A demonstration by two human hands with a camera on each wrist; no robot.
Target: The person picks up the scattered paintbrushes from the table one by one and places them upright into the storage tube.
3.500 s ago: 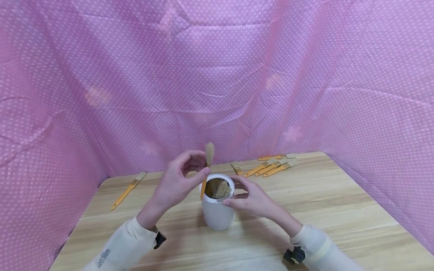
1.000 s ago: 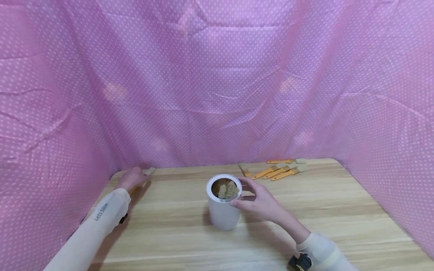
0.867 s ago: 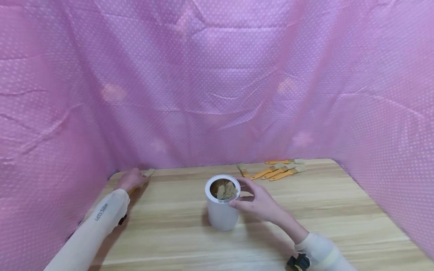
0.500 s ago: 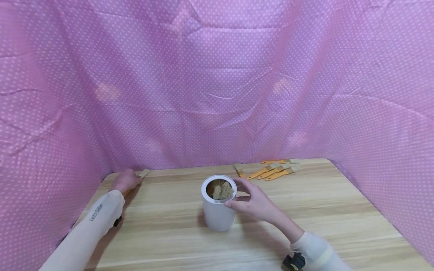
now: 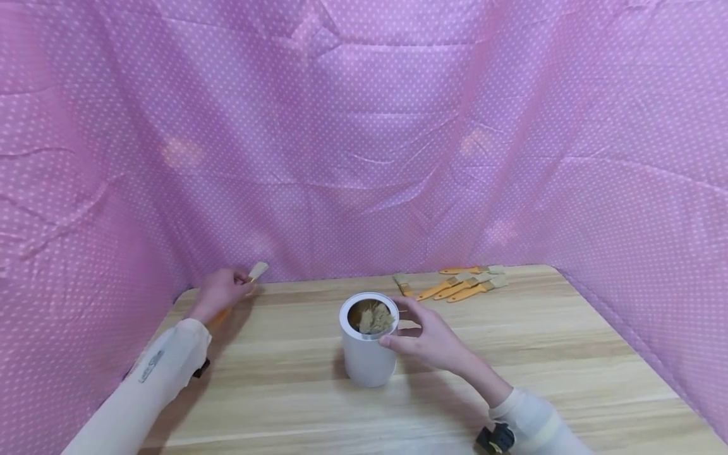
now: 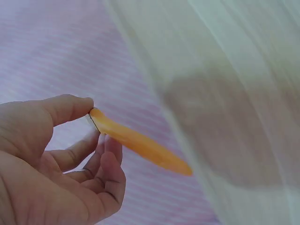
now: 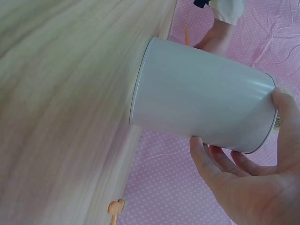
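At the table's far left, my left hand (image 5: 220, 292) pinches a paintbrush (image 5: 258, 271) with pale bristles near its ferrule. The orange handle (image 6: 143, 146) slants down from thumb and fingertips in the left wrist view, over the table edge. My right hand (image 5: 429, 335) grips the upper side of a white round canister (image 5: 368, 363), thumb near the rim and fingers round the far side. Through the ring-shaped opening, the bristle tips (image 5: 376, 318) of brushes show inside; their handles are hidden. The canister stands upright on the table.
Several orange-handled brushes (image 5: 463, 287) lie at the back right of the wooden table (image 5: 284, 404), with one more brush (image 5: 402, 284) just left of them, partly behind my right hand. A pink dotted cloth (image 5: 364, 158) hangs around the table's back and sides.
Earlier my left hand held a brush at the canister; then it reached to the far left and took hold of the lying brush, now lifted. My right hand has stayed on the canister.
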